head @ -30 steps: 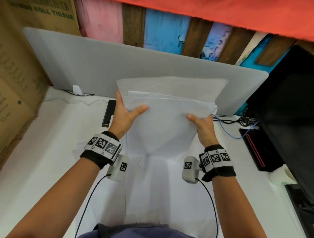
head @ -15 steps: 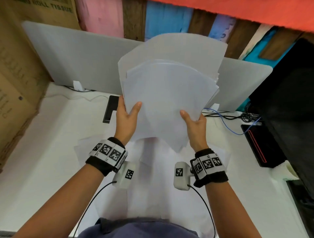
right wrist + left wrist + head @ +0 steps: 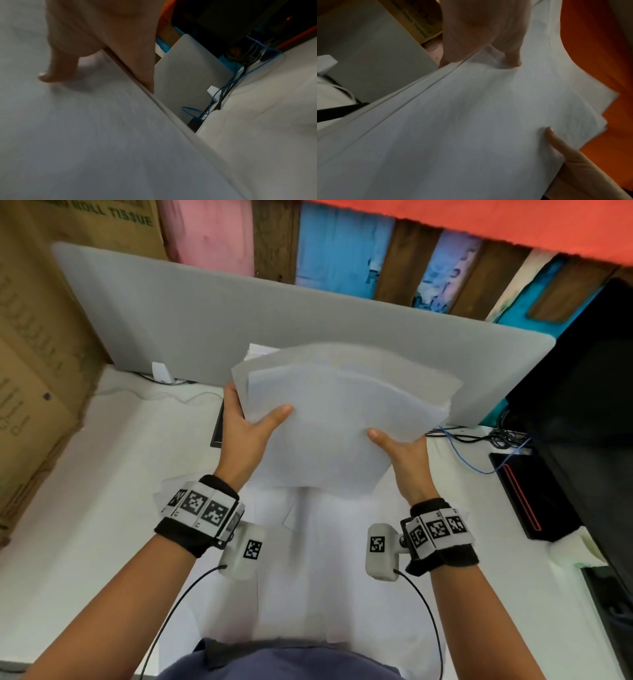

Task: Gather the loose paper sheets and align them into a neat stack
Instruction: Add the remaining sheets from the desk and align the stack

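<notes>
A bundle of white paper sheets [image 3: 342, 419] hangs tilted above the desk, its far edges fanned and uneven. My left hand [image 3: 246, 426] grips the bundle's left side, thumb on top and fingers hidden beneath. My right hand [image 3: 400, 453] grips its near right side the same way. In the left wrist view the paper sheets [image 3: 471, 128] fill the frame with stepped corners at the right. The right wrist view shows my thumb pressed onto the top sheet [image 3: 85, 121]. More loose sheets [image 3: 308, 559] lie flat on the white desk [image 3: 85, 525] below my wrists.
A grey partition panel [image 3: 239, 320] stands behind the desk. A dark phone [image 3: 217, 429] lies partly hidden by my left hand. Cardboard boxes [image 3: 34, 371] stand at the left. A black monitor [image 3: 589, 422], blue and black cables [image 3: 479, 446] and a black-red device [image 3: 524, 494] crowd the right side.
The bundle rose upright half a second ago and has now dropped lower, tilting flatter over the desk. Both hands kept their grips.
</notes>
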Demonstrator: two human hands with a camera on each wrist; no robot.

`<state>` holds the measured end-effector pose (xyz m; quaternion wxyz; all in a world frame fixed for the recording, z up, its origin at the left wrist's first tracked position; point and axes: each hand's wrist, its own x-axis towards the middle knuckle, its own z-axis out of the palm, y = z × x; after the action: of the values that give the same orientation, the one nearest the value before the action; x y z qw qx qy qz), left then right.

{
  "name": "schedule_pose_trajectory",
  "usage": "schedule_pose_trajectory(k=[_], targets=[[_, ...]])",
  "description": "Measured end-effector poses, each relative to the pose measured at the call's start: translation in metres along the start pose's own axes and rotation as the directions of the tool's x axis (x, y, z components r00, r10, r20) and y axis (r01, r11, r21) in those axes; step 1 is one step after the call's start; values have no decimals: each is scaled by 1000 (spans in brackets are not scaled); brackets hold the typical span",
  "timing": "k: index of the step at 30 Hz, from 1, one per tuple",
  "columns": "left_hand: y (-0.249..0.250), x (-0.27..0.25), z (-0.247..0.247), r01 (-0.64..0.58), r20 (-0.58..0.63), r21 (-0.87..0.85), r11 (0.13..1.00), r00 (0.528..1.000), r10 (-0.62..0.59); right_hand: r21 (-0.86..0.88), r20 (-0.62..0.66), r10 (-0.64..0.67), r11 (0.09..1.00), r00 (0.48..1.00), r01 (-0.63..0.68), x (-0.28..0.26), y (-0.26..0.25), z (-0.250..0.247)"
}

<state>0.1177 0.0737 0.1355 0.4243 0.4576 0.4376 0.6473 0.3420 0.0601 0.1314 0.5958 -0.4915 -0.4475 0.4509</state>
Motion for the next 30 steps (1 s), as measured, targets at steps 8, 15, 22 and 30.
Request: schedule_pose_trajectory(k=[8, 15, 22, 30], targets=[[5, 10, -7, 38, 65, -34, 999, 997, -36, 2, 114, 50, 999, 992, -50, 13, -13, 4], [7, 21, -13, 57, 115, -41, 998, 992, -51, 20, 127, -1, 1000, 992, -2, 29, -31, 12], [-27, 4, -10, 167, 84, 117, 979, 981, -177, -102, -44, 247, 963, 968, -250, 8, 33, 15], [-8, -12, -2, 25, 19, 37, 999, 999, -26, 59, -118, 75, 996, 990, -68, -5, 15, 21]])
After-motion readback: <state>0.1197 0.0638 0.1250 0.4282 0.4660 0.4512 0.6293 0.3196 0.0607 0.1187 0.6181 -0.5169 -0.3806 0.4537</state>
